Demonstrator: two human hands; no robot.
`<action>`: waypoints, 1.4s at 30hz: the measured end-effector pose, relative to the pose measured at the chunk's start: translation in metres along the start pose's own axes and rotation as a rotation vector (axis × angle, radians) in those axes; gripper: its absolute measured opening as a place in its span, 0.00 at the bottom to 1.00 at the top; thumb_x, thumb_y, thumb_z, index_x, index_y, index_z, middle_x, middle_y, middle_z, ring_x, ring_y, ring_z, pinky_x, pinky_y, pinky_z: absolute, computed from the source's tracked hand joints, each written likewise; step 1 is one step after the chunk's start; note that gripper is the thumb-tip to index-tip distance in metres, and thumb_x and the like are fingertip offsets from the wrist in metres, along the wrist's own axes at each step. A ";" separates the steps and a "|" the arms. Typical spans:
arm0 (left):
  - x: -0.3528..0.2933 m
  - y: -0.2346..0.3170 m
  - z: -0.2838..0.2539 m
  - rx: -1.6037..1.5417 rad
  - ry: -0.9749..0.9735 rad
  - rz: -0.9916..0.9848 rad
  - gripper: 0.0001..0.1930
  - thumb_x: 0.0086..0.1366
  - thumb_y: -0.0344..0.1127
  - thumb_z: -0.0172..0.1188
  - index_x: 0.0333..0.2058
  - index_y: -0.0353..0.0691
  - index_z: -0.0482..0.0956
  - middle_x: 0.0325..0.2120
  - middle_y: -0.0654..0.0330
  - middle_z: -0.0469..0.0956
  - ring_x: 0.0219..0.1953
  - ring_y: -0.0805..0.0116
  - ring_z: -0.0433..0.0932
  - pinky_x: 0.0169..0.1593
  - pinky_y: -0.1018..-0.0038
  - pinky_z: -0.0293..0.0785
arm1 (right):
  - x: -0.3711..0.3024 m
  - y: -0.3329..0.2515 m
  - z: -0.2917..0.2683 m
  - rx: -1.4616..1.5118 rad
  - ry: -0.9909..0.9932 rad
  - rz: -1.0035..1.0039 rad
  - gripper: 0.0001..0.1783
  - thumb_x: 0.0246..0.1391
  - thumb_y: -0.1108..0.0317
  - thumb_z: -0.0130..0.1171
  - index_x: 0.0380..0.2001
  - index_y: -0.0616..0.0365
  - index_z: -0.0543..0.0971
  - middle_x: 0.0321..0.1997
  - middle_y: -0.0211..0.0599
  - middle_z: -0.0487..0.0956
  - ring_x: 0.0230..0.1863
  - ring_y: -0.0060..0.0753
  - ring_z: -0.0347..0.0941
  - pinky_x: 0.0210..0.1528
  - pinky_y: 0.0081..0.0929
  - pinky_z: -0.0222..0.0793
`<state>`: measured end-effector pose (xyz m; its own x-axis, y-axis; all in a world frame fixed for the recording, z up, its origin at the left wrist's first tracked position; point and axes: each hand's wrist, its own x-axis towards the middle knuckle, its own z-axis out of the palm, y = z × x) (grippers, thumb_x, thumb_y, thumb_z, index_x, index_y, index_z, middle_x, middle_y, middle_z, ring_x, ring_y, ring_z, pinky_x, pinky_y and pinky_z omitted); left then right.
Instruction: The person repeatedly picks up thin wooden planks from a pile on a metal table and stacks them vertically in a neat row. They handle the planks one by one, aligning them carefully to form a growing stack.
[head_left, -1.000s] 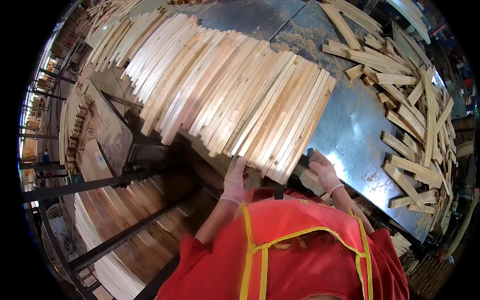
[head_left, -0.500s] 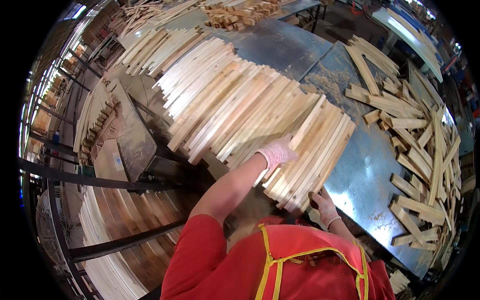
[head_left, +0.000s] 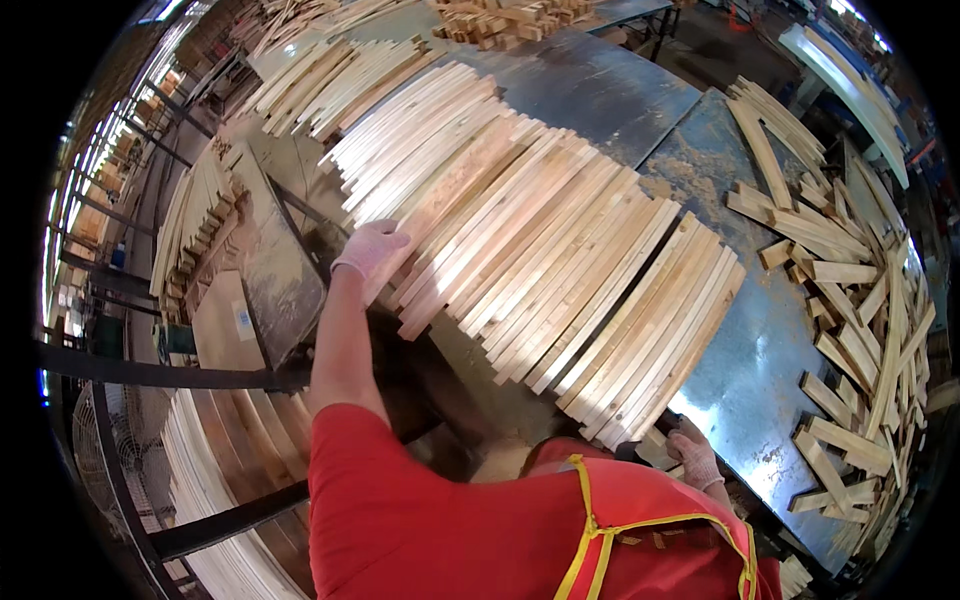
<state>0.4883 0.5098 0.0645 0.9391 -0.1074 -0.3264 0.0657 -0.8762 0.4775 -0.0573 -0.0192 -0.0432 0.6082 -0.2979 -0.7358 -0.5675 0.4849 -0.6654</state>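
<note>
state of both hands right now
Left hand: on wooden strips; grip cannot be told.
Right hand: by the metal table; open or closed cannot be told.

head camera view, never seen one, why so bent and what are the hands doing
No machine arm here: just a person in a red apron with yellow edging. A wide fisheye camera on their head looks down, so straight edges bend toward the rim. On the blue-grey metal table lie a side-by-side row of long, pale wooden strips and, at the right, a loose heap of wooden pieces. The pale-gloved left hand touches the row's near edge toward the left; its grip is unclear. The pale-gloved right hand is by the row's near right corner; what it holds, if anything, is unclear.
</note>
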 end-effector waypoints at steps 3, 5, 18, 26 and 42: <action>-0.008 -0.033 0.023 0.218 0.254 -0.063 0.38 0.60 0.51 0.71 0.63 0.36 0.72 0.66 0.41 0.71 0.59 0.49 0.79 0.57 0.62 0.78 | -0.013 -0.006 -0.004 -0.138 0.081 -0.031 0.21 0.61 0.73 0.59 0.58 0.63 0.76 0.30 0.21 0.71 0.28 0.17 0.62 0.30 0.21 0.58; -0.023 -0.039 0.028 0.086 0.121 -0.155 0.38 0.59 0.51 0.73 0.60 0.34 0.71 0.62 0.39 0.74 0.58 0.49 0.80 0.57 0.62 0.78 | -0.021 -0.001 -0.024 -0.152 0.107 -0.002 0.28 0.61 0.73 0.60 0.64 0.64 0.74 0.33 0.23 0.73 0.31 0.18 0.65 0.32 0.20 0.62; -0.074 0.028 -0.009 0.256 -0.040 -0.192 0.34 0.47 0.54 0.68 0.47 0.34 0.87 0.46 0.41 0.86 0.50 0.48 0.86 0.53 0.60 0.81 | -0.039 -0.042 -0.010 -0.472 0.055 0.058 0.25 0.62 0.71 0.60 0.62 0.65 0.74 0.36 0.25 0.72 0.37 0.22 0.67 0.38 0.25 0.64; 0.004 -0.030 0.015 0.099 0.186 0.014 0.42 0.55 0.62 0.70 0.58 0.30 0.80 0.57 0.44 0.82 0.54 0.42 0.83 0.56 0.56 0.81 | -0.055 -0.042 -0.015 -0.517 0.095 0.090 0.27 0.65 0.69 0.61 0.65 0.65 0.72 0.46 0.31 0.76 0.46 0.27 0.71 0.47 0.29 0.68; -0.020 0.054 0.029 0.340 0.382 0.109 0.47 0.66 0.53 0.68 0.76 0.38 0.58 0.71 0.39 0.67 0.71 0.40 0.68 0.72 0.57 0.66 | -0.006 -0.049 0.098 -0.039 -0.060 0.024 0.36 0.62 0.57 0.71 0.68 0.63 0.72 0.55 0.36 0.82 0.56 0.32 0.76 0.64 0.32 0.71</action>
<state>0.4631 0.4516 0.0733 0.9947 -0.0827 0.0618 -0.0926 -0.9793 0.1799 0.0210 0.0395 0.0059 0.6255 -0.2360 -0.7437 -0.6030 0.4587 -0.6527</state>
